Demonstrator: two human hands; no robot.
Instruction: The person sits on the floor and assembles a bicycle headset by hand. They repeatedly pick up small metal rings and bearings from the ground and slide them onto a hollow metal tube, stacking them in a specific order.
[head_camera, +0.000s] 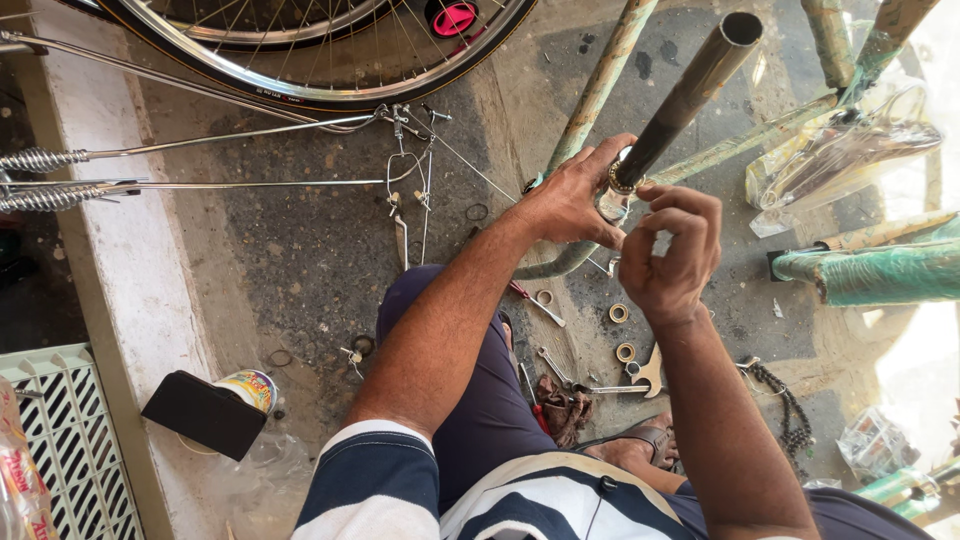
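At the dark tube's (690, 95) lower end, both hands' fingers (655, 205) pinch.

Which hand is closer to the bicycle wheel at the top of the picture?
The left hand. It grips the lower end of the dark tube, below the bicycle wheel. The right hand is lower and farther right.

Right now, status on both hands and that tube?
Left hand grips dark metal tube at its lower end. Right hand pinches fitting there. Nothing blocking.
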